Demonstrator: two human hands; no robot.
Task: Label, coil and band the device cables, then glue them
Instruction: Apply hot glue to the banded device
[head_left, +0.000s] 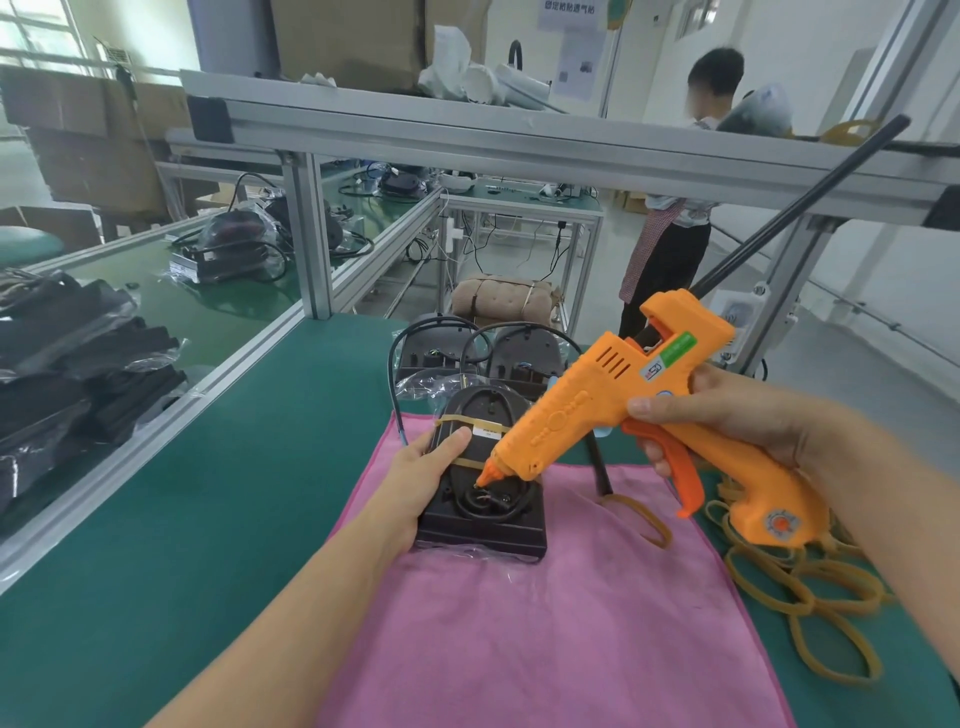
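Pink cloth (545, 623) at the desk's near edge carries a black device (483, 483), held at its side by the left hand (421, 467) while the right hand (727, 421) grips an orange glue gun (613, 410), nozzle on the coiled cable (491, 501); hot glue could reach the thumb alongside.

Label (488, 430) text — too small to read.

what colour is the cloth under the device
Pink. The cloth lies under the black device on the green table, clearest in the head view.
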